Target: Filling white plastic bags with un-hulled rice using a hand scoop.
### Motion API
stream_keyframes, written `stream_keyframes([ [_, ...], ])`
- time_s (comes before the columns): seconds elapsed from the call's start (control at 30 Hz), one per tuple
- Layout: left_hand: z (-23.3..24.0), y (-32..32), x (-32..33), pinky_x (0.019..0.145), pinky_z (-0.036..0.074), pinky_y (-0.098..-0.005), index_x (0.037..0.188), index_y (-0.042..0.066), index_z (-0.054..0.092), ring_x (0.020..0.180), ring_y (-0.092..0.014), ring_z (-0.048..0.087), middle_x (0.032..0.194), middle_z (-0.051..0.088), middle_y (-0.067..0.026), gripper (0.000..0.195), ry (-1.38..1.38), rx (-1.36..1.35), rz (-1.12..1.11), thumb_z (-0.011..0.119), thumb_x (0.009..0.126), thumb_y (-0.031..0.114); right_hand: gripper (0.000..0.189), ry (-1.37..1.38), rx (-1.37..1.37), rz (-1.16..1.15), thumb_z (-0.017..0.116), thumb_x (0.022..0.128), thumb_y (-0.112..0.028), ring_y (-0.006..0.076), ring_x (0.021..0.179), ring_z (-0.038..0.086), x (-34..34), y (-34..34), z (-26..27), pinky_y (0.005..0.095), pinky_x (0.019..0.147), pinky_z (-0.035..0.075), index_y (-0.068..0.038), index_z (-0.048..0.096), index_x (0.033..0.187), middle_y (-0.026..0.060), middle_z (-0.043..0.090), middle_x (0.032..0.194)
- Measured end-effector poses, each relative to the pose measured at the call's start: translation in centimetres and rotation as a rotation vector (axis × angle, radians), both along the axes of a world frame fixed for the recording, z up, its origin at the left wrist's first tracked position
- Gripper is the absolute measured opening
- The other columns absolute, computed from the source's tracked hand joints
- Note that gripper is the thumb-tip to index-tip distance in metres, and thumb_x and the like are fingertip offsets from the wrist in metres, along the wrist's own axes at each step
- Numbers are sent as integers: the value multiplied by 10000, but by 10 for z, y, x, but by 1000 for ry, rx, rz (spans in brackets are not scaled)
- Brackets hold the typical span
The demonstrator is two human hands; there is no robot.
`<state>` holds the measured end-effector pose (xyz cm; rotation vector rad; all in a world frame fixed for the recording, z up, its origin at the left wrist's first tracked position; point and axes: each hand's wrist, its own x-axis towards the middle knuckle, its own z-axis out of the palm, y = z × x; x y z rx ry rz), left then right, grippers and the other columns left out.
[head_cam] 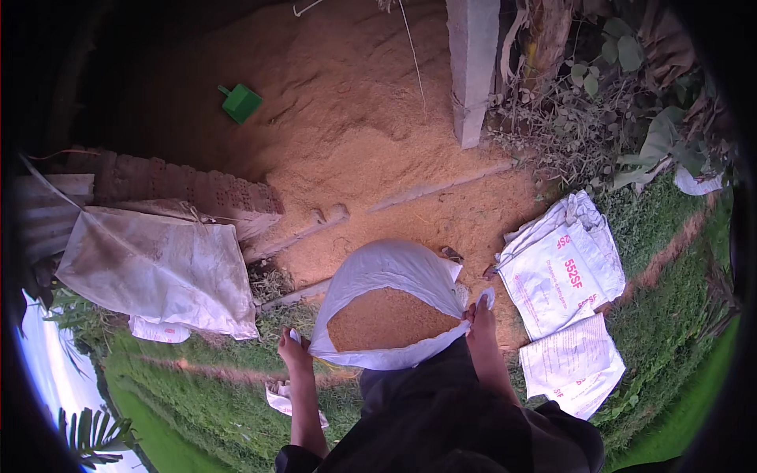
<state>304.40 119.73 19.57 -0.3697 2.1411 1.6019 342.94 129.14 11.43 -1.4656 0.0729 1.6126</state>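
A bulging white woven sack [378, 260] stands upright before me, its mouth facing up and filled with tan, husk-like grain material [393, 319]. My left hand [294, 347] grips the sack's rim at the left corner. At the right corner, my right hand [482, 319] is closed on a bunched end of the same rim. The rim is stretched between both hands. Beyond the sack spreads a large heap of the same loose husk material [366, 142], with a green plastic scoop [241, 103] lying on it.
Flat white printed sacks [562, 278] lie stacked to the right. A concrete post [472, 77] rises behind, near plants. At left are a brick wall [195, 186] and a hanging plastic sheet [165, 260]. Low concrete edging [440, 186] crosses the husks. Another sack [281, 397] lies on the grass.
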Motion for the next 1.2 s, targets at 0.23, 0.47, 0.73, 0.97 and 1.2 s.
stream_keyframes([
  [0.23, -45, 96, 77, 456, 364, -247, 814, 96, 551, 544, -85, 431, 671, 473, 14, 299, -90, 95, -320, 481, 942, 356, 414, -333, 58, 5, 457, 960, -386, 119, 521, 404, 81, 68, 25, 294, 576, 391, -92, 448, 668, -5, 387, 560],
  [0.47, -126, 294, 127, 424, 360, -260, 822, 63, 579, 530, -104, 446, 632, 491, 6, 347, -1, 216, -676, 460, 961, 358, 464, -700, 245, -68, 423, 957, -450, 150, 593, 390, 122, 211, -59, 303, 644, 367, -62, 471, 708, 15, 413, 637],
  [0.73, -144, 393, 103, 637, 475, -405, 837, -13, 601, 766, -344, 647, 757, 649, -184, 308, 269, 133, -781, 440, 946, 227, 562, -826, 266, 32, 461, 946, -427, 228, 1126, 503, 91, 265, -66, 338, 999, 332, 67, 516, 1208, 148, 555, 1205],
  [0.97, -190, 405, 58, 699, 497, -405, 869, -31, 598, 828, -314, 655, 823, 665, -186, 362, 49, 91, -1020, 438, 952, 283, 873, -1046, -33, -92, 576, 850, -506, 339, 1263, 386, 9, 241, -71, 394, 1055, 303, 86, 223, 1386, 262, 333, 1391],
  [1.2, -191, 395, 77, 680, 501, -410, 860, -11, 578, 788, -332, 651, 789, 664, -167, 321, -195, 153, -1305, 477, 940, 283, 947, -1081, -272, -174, 579, 836, -523, 351, 1315, 314, -71, 241, -55, 403, 1073, 276, 41, 102, 1428, 259, 241, 1446],
])
